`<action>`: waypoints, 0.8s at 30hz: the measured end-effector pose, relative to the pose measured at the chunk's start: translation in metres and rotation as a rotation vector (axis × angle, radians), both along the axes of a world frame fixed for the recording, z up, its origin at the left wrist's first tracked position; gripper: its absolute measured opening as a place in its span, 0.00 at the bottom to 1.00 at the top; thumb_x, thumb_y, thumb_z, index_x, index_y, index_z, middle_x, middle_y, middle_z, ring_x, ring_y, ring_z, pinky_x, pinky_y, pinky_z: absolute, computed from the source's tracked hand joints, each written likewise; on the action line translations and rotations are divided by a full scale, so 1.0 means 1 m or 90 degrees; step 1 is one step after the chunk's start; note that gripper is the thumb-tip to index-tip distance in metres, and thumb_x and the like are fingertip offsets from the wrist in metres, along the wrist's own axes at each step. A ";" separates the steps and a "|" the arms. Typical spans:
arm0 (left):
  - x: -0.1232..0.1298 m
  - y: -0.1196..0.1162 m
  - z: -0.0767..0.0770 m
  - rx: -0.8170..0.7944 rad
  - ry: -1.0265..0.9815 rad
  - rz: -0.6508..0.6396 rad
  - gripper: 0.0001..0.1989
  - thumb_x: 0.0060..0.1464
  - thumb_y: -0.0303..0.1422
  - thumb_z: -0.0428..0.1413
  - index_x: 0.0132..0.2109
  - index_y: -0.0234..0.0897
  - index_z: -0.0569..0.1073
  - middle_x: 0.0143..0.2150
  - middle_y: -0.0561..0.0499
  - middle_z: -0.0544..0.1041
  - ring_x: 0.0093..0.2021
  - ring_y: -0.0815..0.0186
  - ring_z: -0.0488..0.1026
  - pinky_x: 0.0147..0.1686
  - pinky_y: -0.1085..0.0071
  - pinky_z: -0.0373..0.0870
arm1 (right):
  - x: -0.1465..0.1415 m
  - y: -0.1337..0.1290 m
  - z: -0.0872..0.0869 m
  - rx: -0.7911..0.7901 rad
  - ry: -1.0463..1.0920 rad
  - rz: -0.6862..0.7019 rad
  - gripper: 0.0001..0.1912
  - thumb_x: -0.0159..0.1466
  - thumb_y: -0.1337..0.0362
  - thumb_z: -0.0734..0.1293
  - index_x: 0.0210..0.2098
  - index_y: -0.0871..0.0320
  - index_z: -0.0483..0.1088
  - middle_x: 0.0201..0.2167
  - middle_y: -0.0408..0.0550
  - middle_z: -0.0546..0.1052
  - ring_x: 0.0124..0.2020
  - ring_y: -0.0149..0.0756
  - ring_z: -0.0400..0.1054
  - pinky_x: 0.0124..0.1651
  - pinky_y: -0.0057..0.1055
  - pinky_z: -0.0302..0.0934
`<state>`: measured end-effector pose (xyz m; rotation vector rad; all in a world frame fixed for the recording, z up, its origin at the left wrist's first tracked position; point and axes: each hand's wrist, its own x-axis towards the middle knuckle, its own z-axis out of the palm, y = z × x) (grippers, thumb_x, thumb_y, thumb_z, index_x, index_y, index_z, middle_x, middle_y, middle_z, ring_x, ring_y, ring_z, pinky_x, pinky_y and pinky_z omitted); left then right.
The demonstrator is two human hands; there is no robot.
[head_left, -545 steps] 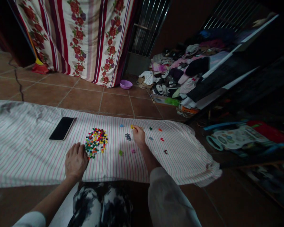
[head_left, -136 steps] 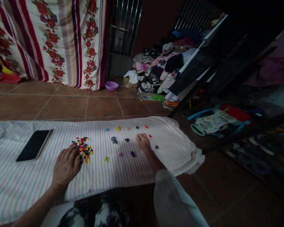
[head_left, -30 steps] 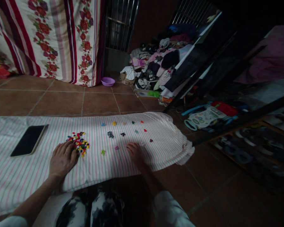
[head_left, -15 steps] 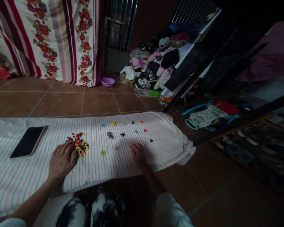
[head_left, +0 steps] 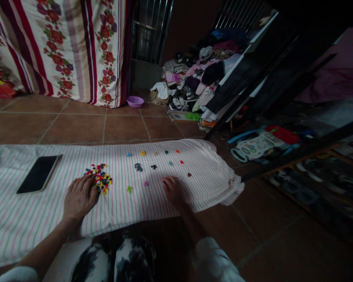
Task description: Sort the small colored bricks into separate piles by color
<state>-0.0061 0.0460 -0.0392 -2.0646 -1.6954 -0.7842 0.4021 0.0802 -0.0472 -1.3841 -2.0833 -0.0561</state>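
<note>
My left hand (head_left: 80, 197) lies palm down, its fingers stretched out at the near-left edge of a pile of small multicoloured plastic pieces (head_left: 103, 178). My right hand (head_left: 173, 191) is over the cloth, fingers bent and closed, with a small dark bluish piece at the fingertips. Between and beyond the hands are little groups sorted by colour: lime green pieces (head_left: 129, 189), a purple group (head_left: 146, 183), dark grey pieces (head_left: 138, 167), black pieces (head_left: 153, 167), yellow pieces (head_left: 142, 153) and light blue pieces (head_left: 129, 155). Dark red pieces (head_left: 189, 174) lie right of my right hand.
A phone (head_left: 39, 175) rests on the striped cloth (head_left: 117, 211) at the left. Past the cloth are a tiled floor, a purple basin (head_left: 135, 102), a floral curtain (head_left: 79, 51) and a heap of clothes (head_left: 194, 78). A shoe rack (head_left: 312, 176) stands at the right.
The view has shifted slightly. A small dark bluish piece now shows at my right fingertips. My left hand stays beside the pile.
</note>
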 end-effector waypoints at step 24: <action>0.002 0.001 0.000 -0.001 -0.025 0.008 0.17 0.59 0.38 0.46 0.49 0.33 0.71 0.52 0.38 0.76 0.55 0.53 0.71 0.60 0.53 0.60 | -0.059 -0.004 -0.006 -0.076 0.019 0.110 0.14 0.67 0.71 0.60 0.41 0.55 0.77 0.41 0.50 0.78 0.45 0.39 0.69 0.52 0.40 0.65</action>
